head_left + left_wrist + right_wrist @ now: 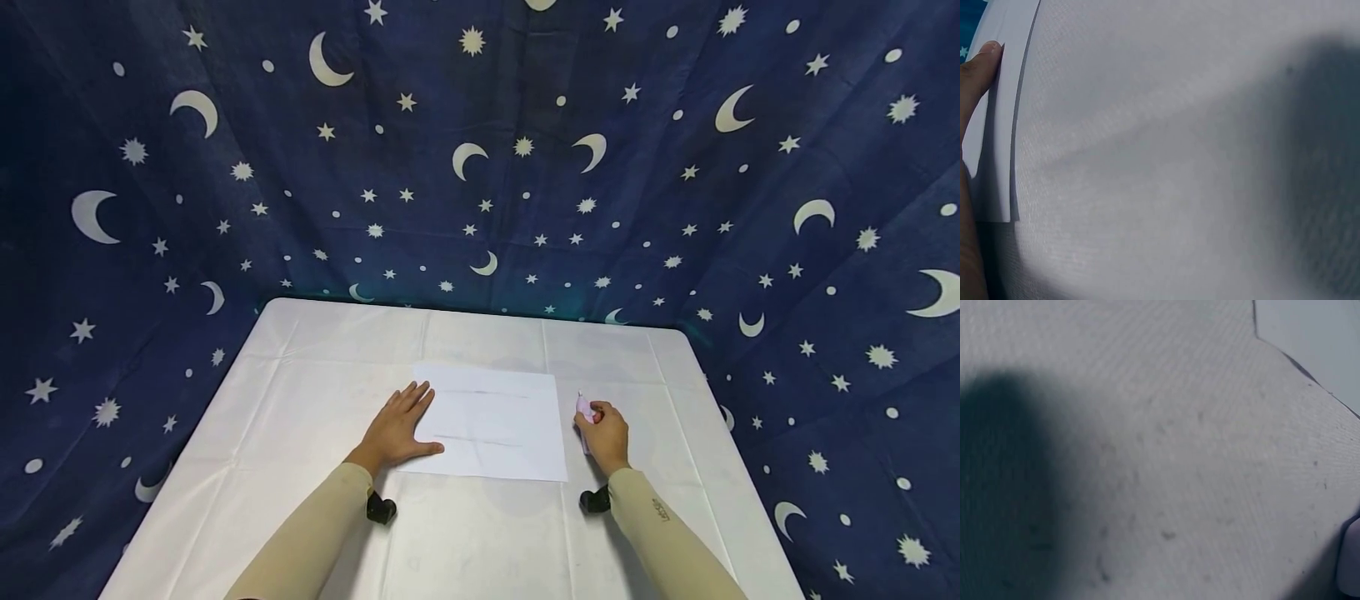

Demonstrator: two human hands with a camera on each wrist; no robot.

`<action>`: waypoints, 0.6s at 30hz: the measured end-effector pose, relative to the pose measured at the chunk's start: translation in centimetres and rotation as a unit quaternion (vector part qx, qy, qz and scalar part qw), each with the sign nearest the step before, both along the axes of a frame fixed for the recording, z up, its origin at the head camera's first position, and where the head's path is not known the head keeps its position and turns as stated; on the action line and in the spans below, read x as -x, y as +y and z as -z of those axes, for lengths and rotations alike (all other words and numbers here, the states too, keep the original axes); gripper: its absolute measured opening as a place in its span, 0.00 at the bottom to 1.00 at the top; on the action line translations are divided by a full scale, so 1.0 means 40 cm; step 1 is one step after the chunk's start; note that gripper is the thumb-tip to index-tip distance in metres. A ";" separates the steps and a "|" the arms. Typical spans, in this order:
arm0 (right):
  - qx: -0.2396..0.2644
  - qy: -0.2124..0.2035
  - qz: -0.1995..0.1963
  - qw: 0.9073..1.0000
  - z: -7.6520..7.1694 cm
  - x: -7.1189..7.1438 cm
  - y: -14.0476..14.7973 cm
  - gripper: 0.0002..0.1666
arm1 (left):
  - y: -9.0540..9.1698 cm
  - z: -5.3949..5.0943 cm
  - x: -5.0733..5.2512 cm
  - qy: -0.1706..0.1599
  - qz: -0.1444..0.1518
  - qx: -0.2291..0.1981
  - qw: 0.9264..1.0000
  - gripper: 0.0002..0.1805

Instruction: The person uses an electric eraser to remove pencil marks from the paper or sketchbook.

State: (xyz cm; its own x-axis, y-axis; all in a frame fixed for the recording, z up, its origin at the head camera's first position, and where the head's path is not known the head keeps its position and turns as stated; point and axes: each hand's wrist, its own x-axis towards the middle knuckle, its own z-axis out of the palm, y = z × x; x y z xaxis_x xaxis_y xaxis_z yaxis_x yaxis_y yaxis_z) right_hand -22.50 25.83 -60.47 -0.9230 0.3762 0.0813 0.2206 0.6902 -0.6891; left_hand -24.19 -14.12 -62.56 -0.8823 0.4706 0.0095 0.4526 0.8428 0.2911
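A white sheet of paper [495,421] lies on the table, with two faint grey lines across it. My left hand [397,429] rests with fingers spread on the sheet's left edge. In the left wrist view its thumb [984,65] lies over the paper [1016,37]. To the right of the sheet, my right hand [609,437] grips a slim lilac pen-like tool [583,406] with a narrow tip pointing away from me. Its exact kind cannot be told. The tool's rounded lilac end [1350,559] shows at the right wrist view's edge; the right hand is outside that view.
A white cloth covers the table [322,350]. Small dark crumbs [1168,535] are scattered on it in the right wrist view. Behind and beside the table hangs a dark blue curtain [420,167] with moons and stars. Both wrists carry black cameras [381,508].
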 end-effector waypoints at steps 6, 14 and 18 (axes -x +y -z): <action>0.000 0.010 -0.003 1.000 -0.014 0.004 0.006 0.23 | 0.004 0.005 -0.004 0.013 -0.003 -0.007 1.000 0.60; -0.005 0.004 -0.015 1.000 -0.032 0.017 0.012 0.24 | 0.002 -0.002 -0.007 0.005 -0.004 -0.010 1.000 0.59; -0.012 -0.008 -0.021 1.000 -0.033 0.022 0.009 0.24 | 0.000 0.000 -0.007 0.002 -0.004 -0.006 1.000 0.59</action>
State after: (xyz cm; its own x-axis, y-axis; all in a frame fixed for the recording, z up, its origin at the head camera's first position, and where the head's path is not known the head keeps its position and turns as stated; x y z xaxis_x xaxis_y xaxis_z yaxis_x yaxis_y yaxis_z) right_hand -23.37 26.21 -59.14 -0.9392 0.3351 0.0751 0.2020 0.7159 -0.6683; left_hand -23.93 -14.10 -62.57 -0.8862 0.4629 0.0184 0.4465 0.8428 0.3005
